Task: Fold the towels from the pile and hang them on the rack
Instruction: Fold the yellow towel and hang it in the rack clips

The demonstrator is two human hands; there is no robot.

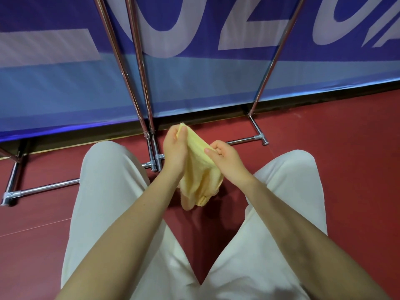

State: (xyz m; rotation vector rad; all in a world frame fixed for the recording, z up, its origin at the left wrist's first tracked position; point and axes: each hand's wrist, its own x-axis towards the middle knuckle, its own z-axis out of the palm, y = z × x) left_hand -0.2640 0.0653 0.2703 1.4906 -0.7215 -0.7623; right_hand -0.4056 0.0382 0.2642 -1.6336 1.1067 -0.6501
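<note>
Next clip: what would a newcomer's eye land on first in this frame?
The yellow towel at centre, bunched and hanging between both hands: the left hand grips its top edge, the right hand pinches its side. Behind it, chrome rack poles rise from the red floor before a blue banner with large white letters.
</note>
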